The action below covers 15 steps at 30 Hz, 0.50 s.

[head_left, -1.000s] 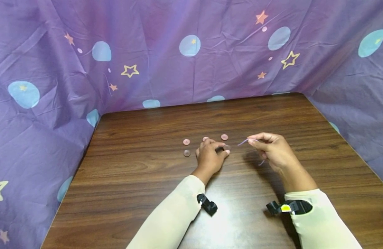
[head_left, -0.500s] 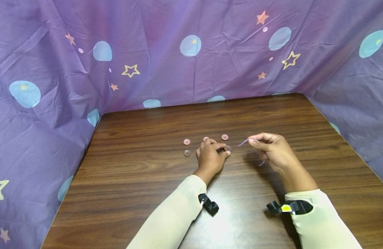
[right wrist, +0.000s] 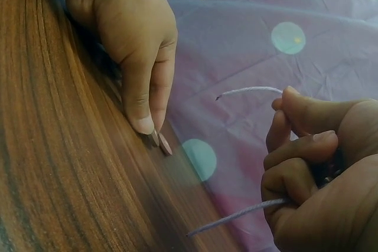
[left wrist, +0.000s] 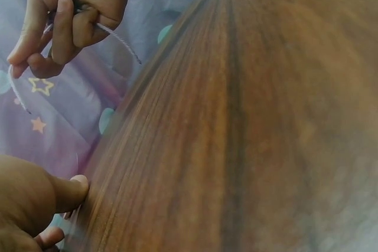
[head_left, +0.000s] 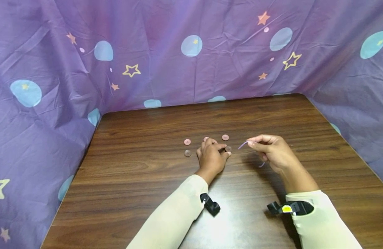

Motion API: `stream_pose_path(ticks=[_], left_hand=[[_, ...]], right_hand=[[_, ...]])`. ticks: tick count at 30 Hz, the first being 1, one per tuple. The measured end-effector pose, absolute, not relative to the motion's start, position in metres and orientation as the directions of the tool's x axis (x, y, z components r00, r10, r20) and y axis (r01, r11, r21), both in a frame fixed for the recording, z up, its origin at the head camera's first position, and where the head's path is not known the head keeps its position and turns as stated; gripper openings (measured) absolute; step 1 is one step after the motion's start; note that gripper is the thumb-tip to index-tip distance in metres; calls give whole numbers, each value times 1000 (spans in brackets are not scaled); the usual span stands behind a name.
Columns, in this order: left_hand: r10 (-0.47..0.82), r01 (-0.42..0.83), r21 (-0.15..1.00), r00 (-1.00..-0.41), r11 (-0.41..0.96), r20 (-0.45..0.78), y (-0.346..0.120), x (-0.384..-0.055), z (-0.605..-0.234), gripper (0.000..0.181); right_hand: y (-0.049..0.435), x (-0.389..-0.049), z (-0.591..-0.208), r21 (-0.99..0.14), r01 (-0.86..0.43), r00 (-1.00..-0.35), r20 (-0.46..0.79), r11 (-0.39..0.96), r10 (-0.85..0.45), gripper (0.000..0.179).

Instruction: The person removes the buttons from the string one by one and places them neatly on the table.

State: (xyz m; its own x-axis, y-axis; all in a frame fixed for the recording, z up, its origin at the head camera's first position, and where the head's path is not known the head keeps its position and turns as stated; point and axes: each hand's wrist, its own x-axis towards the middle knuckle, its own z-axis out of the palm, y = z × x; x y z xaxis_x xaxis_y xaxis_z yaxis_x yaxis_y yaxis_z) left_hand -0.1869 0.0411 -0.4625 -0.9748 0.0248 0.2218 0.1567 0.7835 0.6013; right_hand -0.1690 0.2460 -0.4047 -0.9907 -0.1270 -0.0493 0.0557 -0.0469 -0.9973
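My left hand [head_left: 211, 157] rests low at the table's middle, its thumb and index finger pinching a brownish button [head_left: 229, 149] by the edge. Close behind that one lies a pink button [right wrist: 166, 144], seen in the right wrist view. To the right, my right hand [head_left: 273, 152] is raised over the table and pinches a thin lilac cord [right wrist: 251, 90] between thumb and index finger. One short end points toward the held button, apart from it. The cord's other end [right wrist: 236, 216] hangs out from under the curled fingers. Something dark shows within that palm, too hidden to tell.
Left of my left hand lie a pink button [head_left: 187, 142] and a brown button [head_left: 187, 153]. Another pink button [head_left: 206, 139] is partly covered by the fingers. The wooden table [head_left: 132, 193] meets a purple star-patterned cloth [head_left: 160, 41] at the back and sides.
The cord's free end now tips slightly lower in front of my right fingers. My left hand keeps its pinch on the button, almost still.
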Motion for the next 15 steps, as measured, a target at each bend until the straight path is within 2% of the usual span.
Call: stream_pose_path(ticks=[15], left_hand=[[32,157,569,-974,807,224,43,-187,-464,31]], right_hand=[[247,-169,-406,-998,52,-989,-46,-37,-143,10]])
